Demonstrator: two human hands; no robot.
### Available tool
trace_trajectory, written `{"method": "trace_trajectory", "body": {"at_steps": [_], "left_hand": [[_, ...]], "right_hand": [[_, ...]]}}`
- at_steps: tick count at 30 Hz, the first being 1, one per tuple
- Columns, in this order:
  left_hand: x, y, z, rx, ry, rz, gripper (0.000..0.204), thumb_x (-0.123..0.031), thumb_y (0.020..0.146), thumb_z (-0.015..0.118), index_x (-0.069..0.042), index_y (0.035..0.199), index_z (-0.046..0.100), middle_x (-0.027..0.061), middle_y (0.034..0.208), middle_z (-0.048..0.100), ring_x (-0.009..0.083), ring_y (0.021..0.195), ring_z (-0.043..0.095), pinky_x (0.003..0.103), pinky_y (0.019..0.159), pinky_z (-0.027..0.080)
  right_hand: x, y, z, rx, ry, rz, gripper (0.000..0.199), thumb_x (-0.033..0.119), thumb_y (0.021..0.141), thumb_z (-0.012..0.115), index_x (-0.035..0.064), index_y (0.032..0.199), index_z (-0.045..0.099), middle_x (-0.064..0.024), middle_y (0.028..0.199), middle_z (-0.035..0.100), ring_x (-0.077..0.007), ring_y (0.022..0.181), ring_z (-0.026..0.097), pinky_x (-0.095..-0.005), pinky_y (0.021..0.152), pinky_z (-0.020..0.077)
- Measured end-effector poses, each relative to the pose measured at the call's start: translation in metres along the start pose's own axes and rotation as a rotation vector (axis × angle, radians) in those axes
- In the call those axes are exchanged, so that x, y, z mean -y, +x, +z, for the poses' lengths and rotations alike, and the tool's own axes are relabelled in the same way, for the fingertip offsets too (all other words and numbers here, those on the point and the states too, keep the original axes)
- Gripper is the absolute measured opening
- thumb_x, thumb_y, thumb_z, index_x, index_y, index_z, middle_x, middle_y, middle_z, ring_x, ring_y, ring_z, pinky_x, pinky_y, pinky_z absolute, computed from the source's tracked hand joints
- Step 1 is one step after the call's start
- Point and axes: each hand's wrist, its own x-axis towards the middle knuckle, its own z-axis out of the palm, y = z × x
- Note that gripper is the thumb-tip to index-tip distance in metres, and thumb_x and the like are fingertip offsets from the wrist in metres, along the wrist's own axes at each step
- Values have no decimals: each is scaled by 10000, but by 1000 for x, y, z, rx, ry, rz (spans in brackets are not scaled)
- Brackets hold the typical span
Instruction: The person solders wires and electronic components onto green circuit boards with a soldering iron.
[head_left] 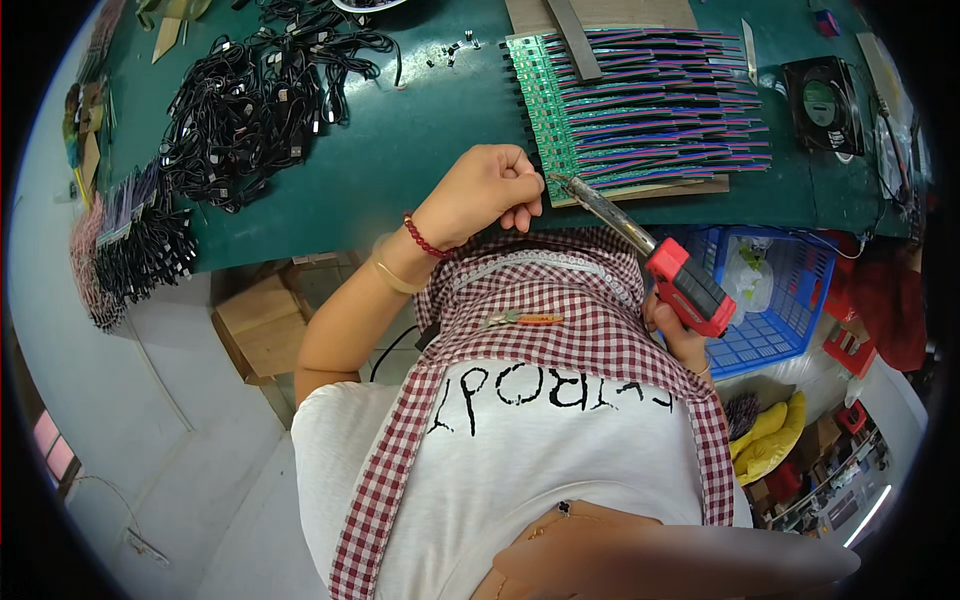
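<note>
Close to the table's near edge, my left hand is closed, thumb and fingertips pinched together at the corner of a panel of green circuit boards. What it pinches, if anything, is too small to make out. Black parts line the panel's left side, and rows of thin black, red and blue wires run from it to the right. My right hand grips the red and black handle of a soldering iron. Its metal barrel slants up and left, the tip close to the panel's lower corner, beside my left fingertips.
A metal bar lies across the boards. Heaps of black cables cover the table's left part, with small loose parts between. A black fan-like device stands right. Below the edge are a blue basket and a cardboard box.
</note>
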Motion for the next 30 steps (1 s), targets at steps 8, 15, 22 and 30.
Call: {"method": "trace_trajectory", "body": {"at_steps": [8,15,22,30], "left_hand": [[3,-2,3,-32,14,19,77,-61,791,542,0,758,507,70,645,592,88,495,548,185,432,401],[5,-2,5,-58,-25,22,72,-54,790,540,3,758,514,74,640,594,94,486,550,187,423,402],[4,-3,6,-73,-17,28,74,-54,791,541,8,755,518,76,640,597,94,483,549,188,424,404],[5,-4,8,-78,-21,41,73,-54,792,539,9,760,519,76,641,596,93,485,545,190,428,403]], "right_hand": [[-7,-7,-4,-8,-81,-39,128,121,733,672,33,807,616,-58,721,579,-174,625,560,-287,565,433],[-2,-6,-1,-7,-23,21,113,86,744,662,41,841,625,-49,746,604,-169,669,580,-296,592,441],[-7,-5,-6,62,-101,-20,113,116,750,657,38,824,624,-56,729,595,-188,645,572,-300,580,432],[-11,-12,-3,-10,-135,-29,156,147,733,681,32,820,622,-84,746,591,-229,638,562,-324,593,430]]}}
